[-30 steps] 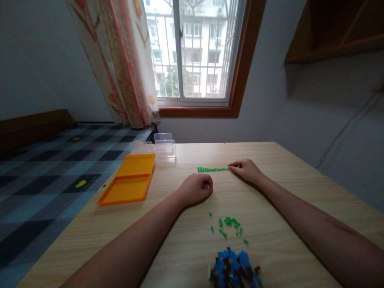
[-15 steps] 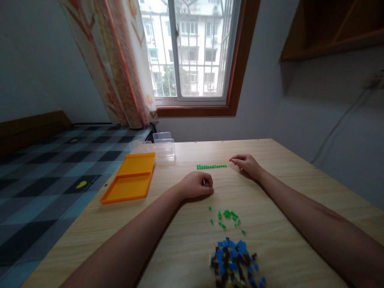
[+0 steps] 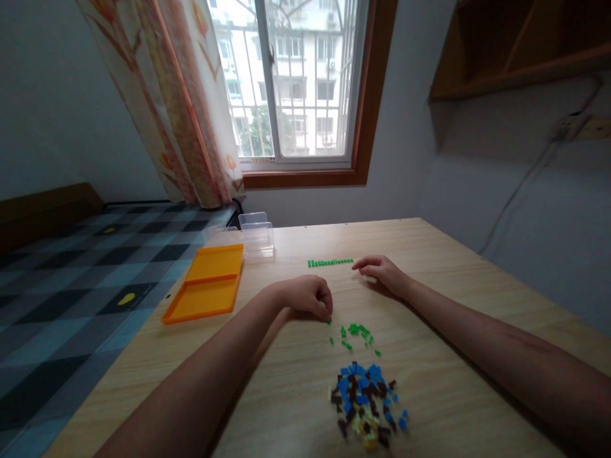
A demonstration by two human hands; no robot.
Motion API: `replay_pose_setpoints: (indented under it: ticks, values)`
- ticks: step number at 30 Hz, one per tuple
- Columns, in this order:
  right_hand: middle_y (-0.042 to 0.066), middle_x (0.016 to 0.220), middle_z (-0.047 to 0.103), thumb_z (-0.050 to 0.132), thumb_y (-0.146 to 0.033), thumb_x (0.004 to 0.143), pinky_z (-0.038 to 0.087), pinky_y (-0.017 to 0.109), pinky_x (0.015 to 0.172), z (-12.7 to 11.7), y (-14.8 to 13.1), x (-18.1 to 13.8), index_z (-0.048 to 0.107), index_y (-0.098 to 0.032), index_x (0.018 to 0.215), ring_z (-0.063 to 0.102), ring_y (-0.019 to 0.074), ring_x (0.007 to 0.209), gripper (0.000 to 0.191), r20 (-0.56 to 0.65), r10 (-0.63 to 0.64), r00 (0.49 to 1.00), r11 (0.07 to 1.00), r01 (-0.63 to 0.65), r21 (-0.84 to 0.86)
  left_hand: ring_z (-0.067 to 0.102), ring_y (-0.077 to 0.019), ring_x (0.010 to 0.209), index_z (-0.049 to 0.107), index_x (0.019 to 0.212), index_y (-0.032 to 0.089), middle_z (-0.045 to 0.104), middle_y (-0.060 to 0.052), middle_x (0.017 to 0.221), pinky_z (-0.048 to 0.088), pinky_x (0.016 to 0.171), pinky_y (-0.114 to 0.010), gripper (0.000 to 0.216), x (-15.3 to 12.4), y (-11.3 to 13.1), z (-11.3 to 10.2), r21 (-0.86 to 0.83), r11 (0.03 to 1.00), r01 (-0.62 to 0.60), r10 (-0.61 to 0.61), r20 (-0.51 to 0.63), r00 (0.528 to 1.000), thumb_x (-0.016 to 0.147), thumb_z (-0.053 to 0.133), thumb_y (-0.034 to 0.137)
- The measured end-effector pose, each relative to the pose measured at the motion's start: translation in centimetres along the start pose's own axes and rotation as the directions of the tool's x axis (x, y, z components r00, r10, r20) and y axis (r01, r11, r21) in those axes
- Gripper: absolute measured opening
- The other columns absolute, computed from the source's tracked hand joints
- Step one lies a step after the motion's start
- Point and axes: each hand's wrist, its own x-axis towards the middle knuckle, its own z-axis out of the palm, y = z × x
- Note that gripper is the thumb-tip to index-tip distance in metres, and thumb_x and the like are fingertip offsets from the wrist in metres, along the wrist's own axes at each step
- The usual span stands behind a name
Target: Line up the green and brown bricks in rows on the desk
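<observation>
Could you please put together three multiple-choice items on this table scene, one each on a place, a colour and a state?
1. Where does the orange tray lie?
A. At the table's left edge
B. Beside the right forearm
C. On the bed

2. What colour is the straight row of small pieces?
A. Blue
B. Green
C. Yellow

3. How is the left hand?
A. Flat, palm up
B. Curled, fingertips down by the loose green pieces
C. Raised off the table

Answers:
1 A: the tray rests on the wood near the left edge.
2 B: the row is green; blue shows only in the mixed pile.
3 B: its fingers curl down at the scatter's near edge, while the right hand rests by the row's end.
</observation>
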Motion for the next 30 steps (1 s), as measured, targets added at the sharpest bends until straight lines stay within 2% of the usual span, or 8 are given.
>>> replay_pose_setpoints:
  ticks: [4,7,10,12,15,20,24,30]
  values:
    - [0.002,0.070,0.061,0.070,-0.029,0.065,0.036,0.020,0.048,1.6,-0.1,-2.4,0.074,-0.016,0.087,0.051,0.0105,0.057,0.026,0.099,0.005,0.995,1.000,-0.008,0.027,0.048,-0.0106,0.059,0.077,0.081,0.017,0.058,0.003,0.065,0.036,0.054,-0.022,0.027,-0.1,0.5,-0.1,-0.004,1.000,0.021,-0.021,0.012,1.000,0.064,0.076,0.037]
    - [0.004,0.073,0.064,0.069,-0.034,0.071,0.042,0.025,0.058,2.1,-0.5,-3.3,0.076,-0.015,0.084,0.054,0.0137,0.066,0.024,0.201,-0.150,0.968,0.982,0.170,-0.086,0.047,-0.0102,0.057,0.077,0.083,0.018,0.055,0.004,0.063,0.034,0.053,-0.022,0.028,-0.2,0.7,-0.1,0.021,0.999,0.024,-0.024,0.014,1.000,0.063,0.077,0.038]
    - [0.006,0.074,0.066,0.065,-0.041,0.081,0.044,0.029,0.068,2.1,-0.8,-3.7,0.077,-0.014,0.085,0.056,0.0158,0.071,0.030,0.349,-0.321,0.880,0.885,0.411,-0.221,0.047,-0.0103,0.058,0.077,0.086,0.019,0.055,0.004,0.064,0.035,0.054,-0.022,0.029,-0.3,0.9,-0.2,0.027,1.000,0.006,-0.007,0.025,1.000,0.063,0.077,0.038]
    - [0.006,0.074,0.065,0.062,-0.044,0.087,0.042,0.028,0.066,2.2,-1.0,-4.1,0.077,-0.014,0.088,0.056,0.0152,0.069,0.034,0.426,-0.377,0.822,0.817,0.512,-0.266,0.048,-0.0107,0.060,0.077,0.086,0.020,0.056,0.003,0.065,0.037,0.057,-0.022,0.028,-0.4,1.0,-0.2,0.041,0.999,-0.007,0.006,0.025,1.000,0.064,0.077,0.035]
    - [0.007,0.076,0.065,0.058,-0.044,0.092,0.043,0.026,0.063,2.8,-1.4,-5.1,0.078,-0.014,0.090,0.057,0.0141,0.067,0.036,0.509,-0.410,0.757,0.754,0.595,-0.278,0.049,-0.0111,0.061,0.078,0.082,0.021,0.057,0.003,0.064,0.039,0.060,-0.022,0.020,-0.4,1.1,-0.3,0.056,0.998,-0.038,0.037,0.017,0.999,0.064,0.077,0.031]
    - [0.008,0.080,0.066,0.052,-0.046,0.096,0.047,0.028,0.069,3.8,-1.8,-6.5,0.078,-0.017,0.089,0.059,0.0156,0.073,0.040,0.606,-0.446,0.659,0.640,0.708,-0.299,0.051,-0.0121,0.063,0.080,0.080,0.021,0.059,0.002,0.063,0.040,0.061,-0.022,0.014,-0.6,1.2,-0.3,0.075,0.994,-0.085,0.083,0.019,0.996,0.068,0.074,0.026]
    - [0.009,0.082,0.066,0.049,-0.048,0.097,0.047,0.030,0.074,3.9,-1.5,-6.5,0.077,-0.018,0.092,0.059,0.0168,0.075,0.041,0.625,-0.459,0.631,0.570,0.749,-0.337,0.052,-0.0121,0.063,0.080,0.079,0.021,0.061,0.001,0.065,0.041,0.060,-0.022,0.013,-0.7,1.2,-0.3,0.071,0.993,-0.097,0.096,0.011,0.995,0.069,0.072,0.024]
    - [0.008,0.081,0.067,0.047,-0.045,0.098,0.047,0.030,0.075,3.9,-1.5,-6.3,0.077,-0.018,0.090,0.059,0.0166,0.075,0.042,0.634,-0.463,0.619,0.543,0.764,-0.349,0.053,-0.0118,0.066,0.080,0.080,0.022,0.064,0.000,0.073,0.043,0.063,-0.021,0.015,-0.6,0.9,-0.4,0.036,0.994,-0.102,0.102,-0.004,0.995,0.068,0.072,0.024]
